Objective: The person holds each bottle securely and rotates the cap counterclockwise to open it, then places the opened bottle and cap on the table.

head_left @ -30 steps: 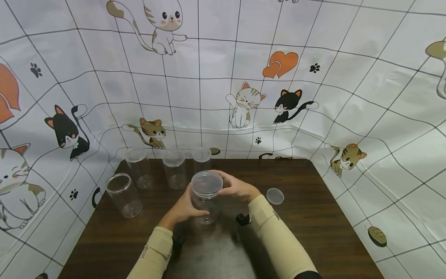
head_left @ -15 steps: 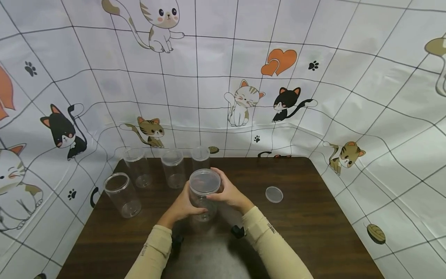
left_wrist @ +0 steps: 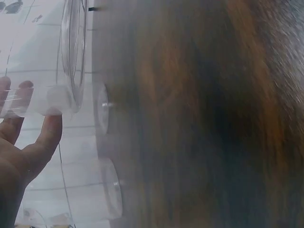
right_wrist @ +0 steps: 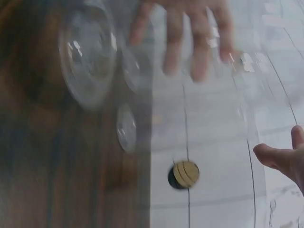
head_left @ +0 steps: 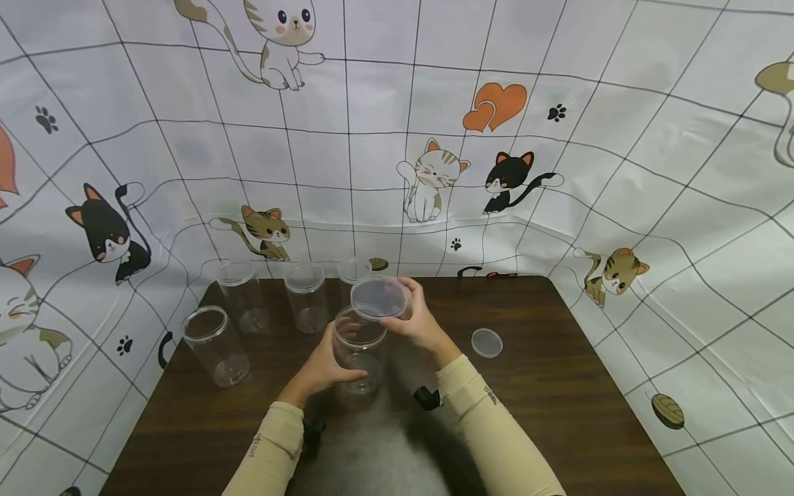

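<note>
My left hand (head_left: pixel 321 366) grips a clear plastic jar (head_left: pixel 362 357) from its left side, thumb across the front. In the left wrist view the fingers of my left hand (left_wrist: pixel 33 152) show round the jar's clear wall. My right hand (head_left: pixel 424 324) holds a translucent round lid (head_left: pixel 379 298) by its right edge. The lid is tilted and sits above and right of the jar's mouth, which shows uncovered in front. In the right wrist view, the thumb of my right hand (right_wrist: pixel 280 159) is at the right edge, and the jar (right_wrist: pixel 88 54) looks blurred.
Several clear jars stand at the back left: an uncovered one (head_left: pixel 217 348), a back-corner one (head_left: pixel 245 296), a middle one (head_left: pixel 308 302) and one partly behind the lid (head_left: pixel 353 270). A smaller loose lid (head_left: pixel 486 342) lies on the dark wooden table (head_left: pixel 546 399), right of my arm.
The lid has come off the jar's top and moved up and right in my right hand, now tilted. My left hand keeps hold of the jar in about the same place.
</note>
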`<state>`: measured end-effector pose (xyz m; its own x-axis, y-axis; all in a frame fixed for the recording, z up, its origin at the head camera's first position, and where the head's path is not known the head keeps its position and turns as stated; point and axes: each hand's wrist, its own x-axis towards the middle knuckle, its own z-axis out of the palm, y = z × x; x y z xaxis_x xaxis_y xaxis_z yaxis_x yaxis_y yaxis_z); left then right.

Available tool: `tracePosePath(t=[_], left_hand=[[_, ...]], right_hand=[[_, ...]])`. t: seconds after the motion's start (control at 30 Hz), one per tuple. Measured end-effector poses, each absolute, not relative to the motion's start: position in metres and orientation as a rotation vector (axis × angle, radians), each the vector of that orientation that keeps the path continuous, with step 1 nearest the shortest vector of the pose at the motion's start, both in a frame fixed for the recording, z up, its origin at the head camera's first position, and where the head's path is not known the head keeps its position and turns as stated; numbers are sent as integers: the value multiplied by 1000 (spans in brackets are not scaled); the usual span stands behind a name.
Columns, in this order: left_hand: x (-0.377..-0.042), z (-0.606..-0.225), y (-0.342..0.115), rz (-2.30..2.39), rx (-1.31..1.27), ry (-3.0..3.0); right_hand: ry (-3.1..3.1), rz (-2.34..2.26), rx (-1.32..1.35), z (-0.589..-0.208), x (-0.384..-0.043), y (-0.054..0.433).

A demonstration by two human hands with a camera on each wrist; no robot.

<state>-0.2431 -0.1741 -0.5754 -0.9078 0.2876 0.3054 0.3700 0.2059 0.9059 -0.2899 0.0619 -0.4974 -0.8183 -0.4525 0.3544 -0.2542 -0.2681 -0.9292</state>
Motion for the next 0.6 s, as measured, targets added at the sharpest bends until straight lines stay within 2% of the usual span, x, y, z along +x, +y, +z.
tracePosePath(t=[0.4,0.6], left_hand=[[-229,-583,-209,-1812,-558,-2372],[-223,-582,-218,-1785,-532,-2406]], right_hand=[[1928,-2272,-538,-499,-339,144],[2524,-1744,-367,-513,-372,189]])
